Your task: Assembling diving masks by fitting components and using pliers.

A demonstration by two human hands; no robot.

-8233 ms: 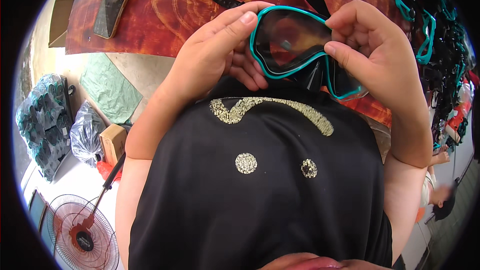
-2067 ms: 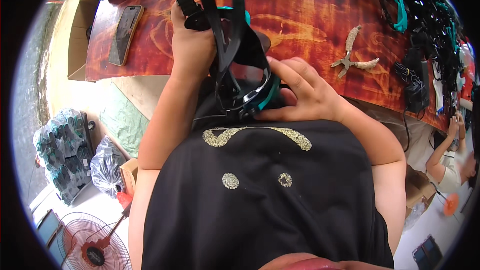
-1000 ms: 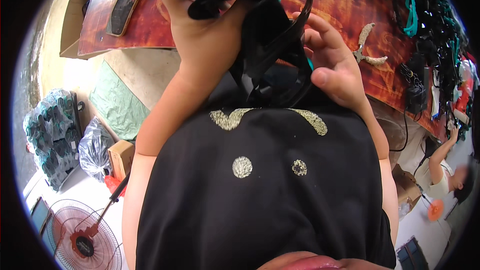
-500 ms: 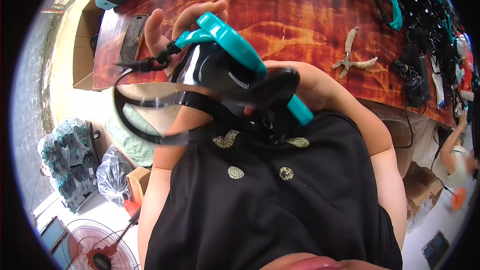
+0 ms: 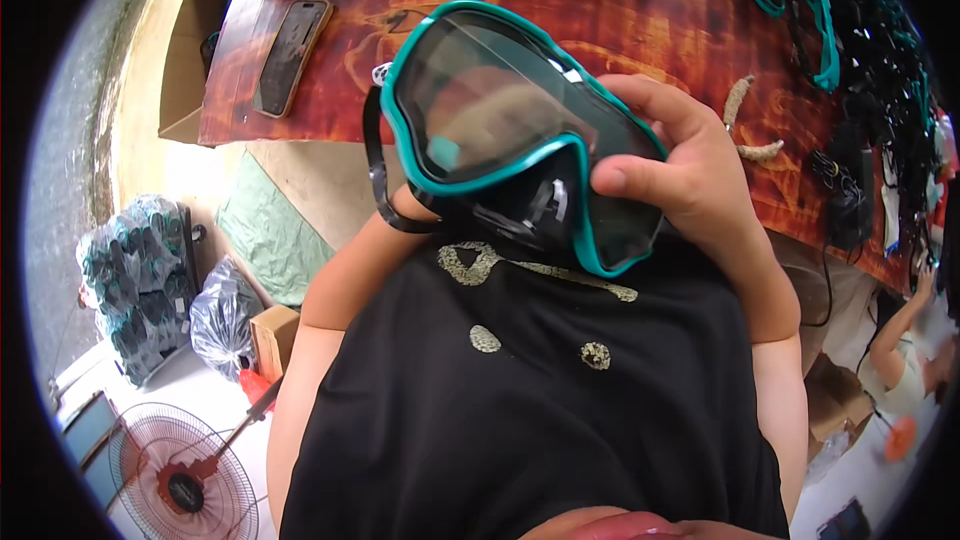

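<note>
A diving mask [image 5: 480, 155] with a teal frame, tinted lenses and a black skirt is held up in front of my chest, its lens side facing me. My right hand [image 5: 690, 155] grips its right side, thumb over the front near the nose part and fingers behind the upper edge. My left forearm [image 5: 355, 260] runs up behind the mask. The left hand is mostly hidden there; a blurred skin-toned shape shows through the lens, but its fingers are not clear. A black strap [image 5: 378, 175] loops out at the mask's left side.
On the glossy red-brown table [image 5: 350, 90] lie a phone [image 5: 292, 58], pliers with wrapped handles [image 5: 745, 120], and many teal and black mask parts [image 5: 825, 40] at right. A floor fan [image 5: 185, 485], a plastic bag [image 5: 228, 325] and bagged goods [image 5: 135, 285] stand at left. Another person [image 5: 900, 350] is far right.
The mask has turned from edge-on and blurred to showing its lens front. My right hand has come round to its right side, and my left hand, earlier visible with fingers spread, is now behind it.
</note>
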